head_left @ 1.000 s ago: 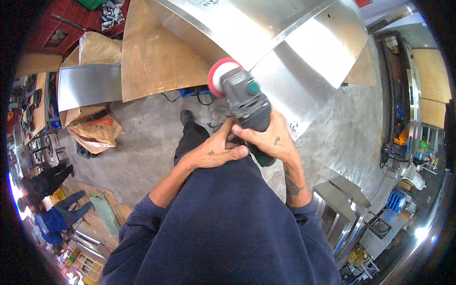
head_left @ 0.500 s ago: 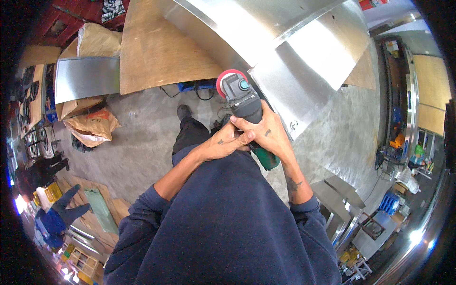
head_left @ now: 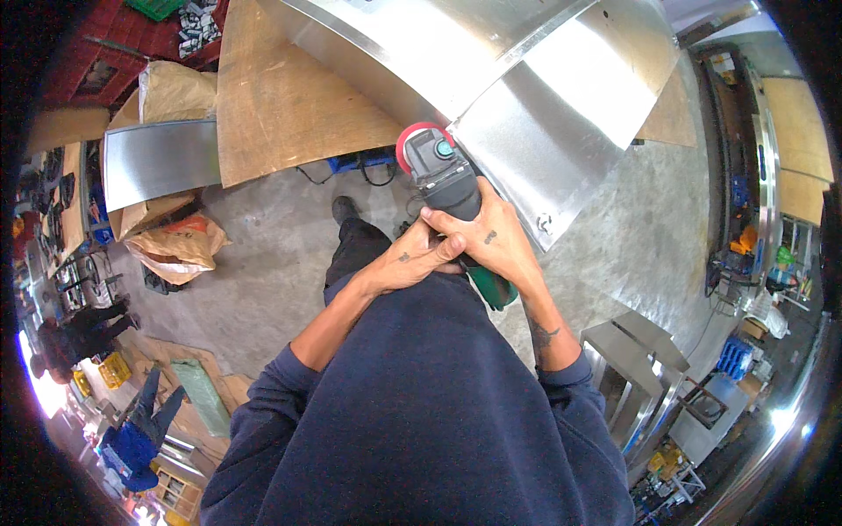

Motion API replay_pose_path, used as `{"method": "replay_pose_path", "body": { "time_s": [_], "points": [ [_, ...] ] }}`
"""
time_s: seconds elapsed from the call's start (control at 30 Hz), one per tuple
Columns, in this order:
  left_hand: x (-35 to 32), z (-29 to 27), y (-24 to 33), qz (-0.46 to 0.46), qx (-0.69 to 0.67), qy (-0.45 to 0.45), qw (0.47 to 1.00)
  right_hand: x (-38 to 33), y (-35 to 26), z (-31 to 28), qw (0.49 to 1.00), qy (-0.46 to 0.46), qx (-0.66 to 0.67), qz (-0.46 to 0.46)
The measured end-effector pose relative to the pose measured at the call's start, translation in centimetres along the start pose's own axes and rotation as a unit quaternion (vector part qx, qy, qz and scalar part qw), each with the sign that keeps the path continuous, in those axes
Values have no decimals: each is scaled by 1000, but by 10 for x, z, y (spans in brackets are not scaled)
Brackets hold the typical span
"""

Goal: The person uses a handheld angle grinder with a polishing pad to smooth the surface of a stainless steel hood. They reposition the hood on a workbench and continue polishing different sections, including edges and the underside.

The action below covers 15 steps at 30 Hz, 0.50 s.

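Observation:
An angle grinder [head_left: 445, 180] with a dark grey head, a green rear body and a red-rimmed disc [head_left: 406, 149] is in front of my waist. My right hand [head_left: 493, 230] wraps round its dark neck. From the other side my left hand [head_left: 412, 259] closes on the body, its thumb crossing near my right wrist; some of its fingers are hidden underneath. The disc is by the near corner of a large shiny sheet-metal piece [head_left: 526, 167]; whether they touch I cannot tell.
The metal piece rests on a wooden board [head_left: 298, 105]. Paper sacks [head_left: 180, 245] and a steel panel [head_left: 162, 165] are on the left. Bent steel parts [head_left: 627, 368] stand at my right. Another person in blue [head_left: 132, 447] is at the lower left. Grey concrete floor [head_left: 272, 263] surrounds me.
The view has shifted slightly, so the surroundings sit a little differently in it. Both hands keep the same hold on the angle grinder, and its disc remains near the metal corner.

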<state>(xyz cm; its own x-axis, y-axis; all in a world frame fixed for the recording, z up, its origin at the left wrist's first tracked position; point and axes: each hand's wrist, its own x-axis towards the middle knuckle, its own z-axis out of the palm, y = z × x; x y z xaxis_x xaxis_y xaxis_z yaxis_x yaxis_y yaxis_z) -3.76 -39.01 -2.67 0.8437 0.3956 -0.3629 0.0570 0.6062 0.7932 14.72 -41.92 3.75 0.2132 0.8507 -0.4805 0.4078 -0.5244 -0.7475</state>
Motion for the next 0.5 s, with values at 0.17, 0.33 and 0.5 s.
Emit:
{"method": "replay_pose_path", "body": {
  "time_s": [0.17,0.33,0.5],
  "points": [
    [3,-3,0,3,8,-23,1000,1,0,-1,1000,0,-7,-1],
    [1,1,6,5,1,-25,1000,-1,-3,-4,1000,-7,-10,0],
    [-1,5,13,5,8,-31,999,-7,-7,-7,1000,0,1,4]
  ]
}}
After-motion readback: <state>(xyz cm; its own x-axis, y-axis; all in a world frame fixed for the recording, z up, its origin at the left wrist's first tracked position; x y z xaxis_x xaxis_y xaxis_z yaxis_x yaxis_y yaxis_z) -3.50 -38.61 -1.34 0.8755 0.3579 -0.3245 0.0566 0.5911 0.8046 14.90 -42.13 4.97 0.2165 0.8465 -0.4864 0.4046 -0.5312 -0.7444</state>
